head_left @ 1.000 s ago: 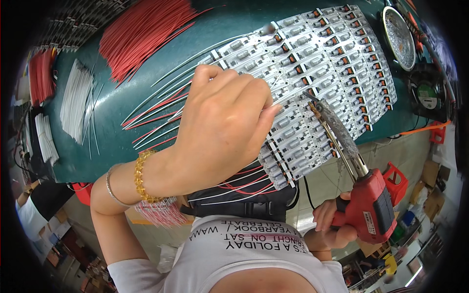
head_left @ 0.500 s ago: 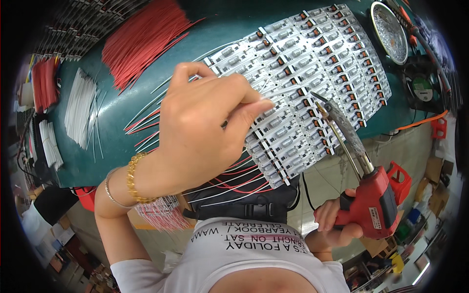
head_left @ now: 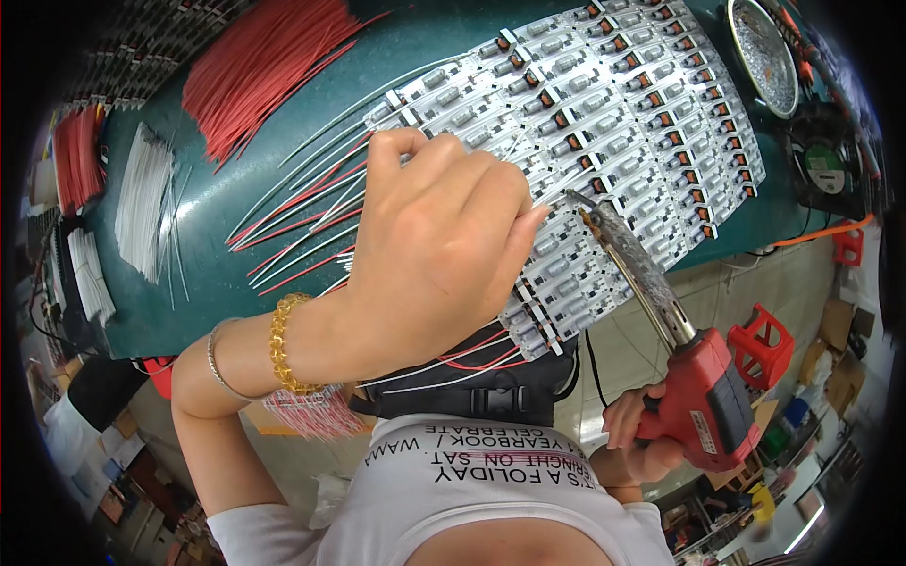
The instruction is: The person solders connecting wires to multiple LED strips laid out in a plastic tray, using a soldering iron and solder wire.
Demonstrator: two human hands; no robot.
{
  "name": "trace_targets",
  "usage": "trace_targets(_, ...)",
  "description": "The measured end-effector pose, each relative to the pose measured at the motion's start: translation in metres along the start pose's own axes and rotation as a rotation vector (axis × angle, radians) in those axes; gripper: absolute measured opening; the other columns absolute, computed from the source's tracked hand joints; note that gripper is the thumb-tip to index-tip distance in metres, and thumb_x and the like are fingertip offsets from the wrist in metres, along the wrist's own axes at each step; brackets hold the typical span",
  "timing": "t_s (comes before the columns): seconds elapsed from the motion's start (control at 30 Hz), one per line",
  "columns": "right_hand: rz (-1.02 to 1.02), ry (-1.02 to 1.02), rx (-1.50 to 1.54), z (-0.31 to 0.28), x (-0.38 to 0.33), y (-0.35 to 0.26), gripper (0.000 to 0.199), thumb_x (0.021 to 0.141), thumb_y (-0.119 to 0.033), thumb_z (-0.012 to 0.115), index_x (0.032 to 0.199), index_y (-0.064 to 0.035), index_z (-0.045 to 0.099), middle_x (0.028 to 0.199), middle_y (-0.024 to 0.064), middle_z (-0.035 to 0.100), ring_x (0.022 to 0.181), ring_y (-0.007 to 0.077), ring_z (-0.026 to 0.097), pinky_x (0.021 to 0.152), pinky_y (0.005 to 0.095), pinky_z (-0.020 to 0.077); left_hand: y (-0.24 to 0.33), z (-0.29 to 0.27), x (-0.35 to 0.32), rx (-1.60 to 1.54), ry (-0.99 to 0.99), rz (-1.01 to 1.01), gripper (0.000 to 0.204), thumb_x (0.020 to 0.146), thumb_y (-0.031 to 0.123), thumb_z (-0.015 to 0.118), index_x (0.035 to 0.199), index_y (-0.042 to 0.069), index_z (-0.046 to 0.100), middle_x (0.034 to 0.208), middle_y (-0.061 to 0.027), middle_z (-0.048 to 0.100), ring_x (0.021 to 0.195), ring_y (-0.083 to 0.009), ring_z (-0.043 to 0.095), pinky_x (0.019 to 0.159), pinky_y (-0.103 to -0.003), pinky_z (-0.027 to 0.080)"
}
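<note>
Nearest to the camera, at about 5 o'clock in the view, the right hand (head_left: 634, 436) is wrapped around the handle of a red soldering gun (head_left: 703, 401), with the grip closed firmly on it. The long metal barrel of the gun runs from the handle up toward 11 o'clock, and its tip (head_left: 578, 198) touches, or almost touches, the panel of white circuit boards (head_left: 604, 113) that lies on the green counter (head_left: 198, 264). A little farther, in the middle of the view, the left hand (head_left: 439, 250) rests over the near left part of the same panel, its fingers curled and pressed together; it seems to pinch a thin white wire (head_left: 557, 187) between the fingertips, but the back of the hand hides the pinch, so I cannot tell this for sure. The fingertips point toward 3 o'clock, and the tip of the gun is just beside them on that side, so the left hand is the nearer one to the solder point. From the right grip, the solder point lies up at 11 o'clock, along the long axis of the barrel. Red and white wires (head_left: 293, 222) already joined to the boards spread out from under the left hand toward 9 o'clock. Farther on the counter, a bundle of loose red wires (head_left: 260, 75) lies at 11 o'clock, a bundle of white wires (head_left: 142, 203) at 9 o'clock, and a round metal tin (head_left: 763, 52) at 1 o'clock.
</note>
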State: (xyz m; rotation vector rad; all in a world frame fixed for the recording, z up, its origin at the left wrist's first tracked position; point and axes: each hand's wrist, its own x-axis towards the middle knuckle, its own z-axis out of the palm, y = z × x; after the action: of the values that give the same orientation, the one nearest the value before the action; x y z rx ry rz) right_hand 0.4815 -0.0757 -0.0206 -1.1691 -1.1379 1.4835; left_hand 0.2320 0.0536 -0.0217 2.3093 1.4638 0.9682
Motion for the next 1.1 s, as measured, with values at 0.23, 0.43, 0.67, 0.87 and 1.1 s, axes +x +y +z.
trace_targets(0.23,-0.036,-0.044,0.003,-0.003,0.002,-0.002,0.082,0.078,-0.065,0.056,0.121,0.0025,0.037,0.049,0.0003,0.046,0.037,0.0127,0.045,0.040,0.0251,0.0383,0.000,0.001,0.000,0.029,0.005,0.008,0.018,0.069,0.003,0.072,0.068,0.007,0.054,0.063,-0.0017,0.052,0.062,-0.0207,0.048,0.073,-0.037,0.035)
trace_targets(0.43,-0.034,0.069,0.007,0.006,0.003,-0.006,0.085,0.079,-0.065,0.055,0.124,0.0046,0.034,0.047,-0.0005,0.045,0.036,0.0121,0.044,0.039,0.0240,0.0370,0.000,0.001,0.000,0.025,-0.001,0.019,0.018,0.068,0.002,0.072,0.068,0.007,0.054,0.063,-0.0019,0.052,0.062,-0.0207,0.048,0.073,-0.037,0.035)
trace_targets(0.67,-0.028,0.117,0.205,0.003,-0.004,-0.005,0.090,0.075,-0.055,0.068,0.129,0.0076,0.033,0.049,0.0003,0.043,0.042,0.0134,0.043,0.042,0.0279,0.0358,0.004,-0.006,0.002,-0.014,0.072,0.054,0.017,0.068,0.003,0.073,0.066,0.008,0.057,0.060,-0.0010,0.052,0.058,-0.0189,0.049,0.072,-0.034,0.034)
trace_targets(0.87,-0.055,0.204,0.056,0.004,-0.014,-0.003,0.086,0.076,-0.063,0.059,0.124,0.0045,0.035,0.048,0.0007,0.045,0.038,0.0132,0.045,0.041,0.0260,0.0369,0.011,-0.001,-0.001,-0.090,-0.058,-0.032,0.016,0.069,0.005,0.073,0.066,0.008,0.057,0.060,-0.0007,0.053,0.059,-0.0180,0.049,0.072,-0.034,0.034)
trace_targets(1.1,-0.053,0.135,0.111,-0.002,-0.016,0.006,0.080,0.077,-0.064,0.058,0.117,0.0027,0.039,0.047,0.0003,0.045,0.038,0.0128,0.045,0.041,0.0242,0.0356,0.011,0.000,0.000,-0.040,-0.073,-0.006,0.016,0.070,0.004,0.072,0.066,0.008,0.057,0.061,-0.0006,0.053,0.060,-0.0184,0.049,0.073,-0.034,0.035)
